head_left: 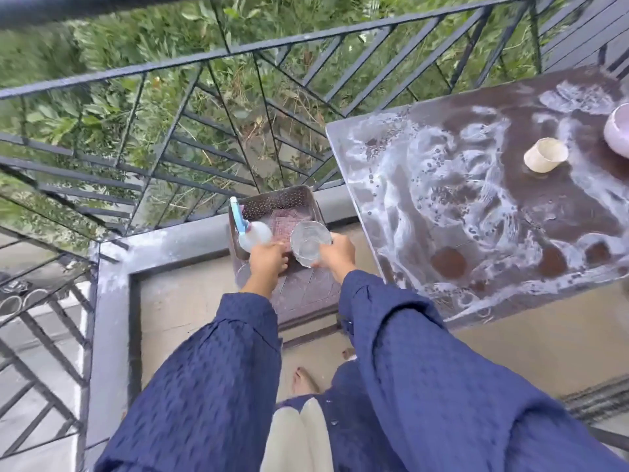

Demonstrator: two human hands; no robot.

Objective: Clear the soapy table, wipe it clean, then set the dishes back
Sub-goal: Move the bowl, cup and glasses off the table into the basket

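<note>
A brown moulded-plastic chair, its backrest pierced with rows of small holes and its seat ribbed in a lattice, stands against the black metal railing of slanted bars. Over the chair's seat are two hands in loose navy sleeves of a puckered weave. The left hand has its fingers curled round the rounded, milky-translucent body of one spray bottle, whose blue trigger head points toward the chair's backrest. The right hand grips one clear glass bowl, round with a faceted wall, fingers hooked over its rim at the side, holding it just above the seat beside the bottle. To the right of the chair, and higher, is the square table, its dark brown top smeared with white swirls of soap foam. In the foam along the near edge three round bare patches show. Two dishes sit on the table, well away from the chair: one cream cup, a short cylinder lying on its side, and one smooth pale lilac bowl, cut off by the picture's edge. Below the chair's front edge one bare foot rests on the beige floor.
</note>
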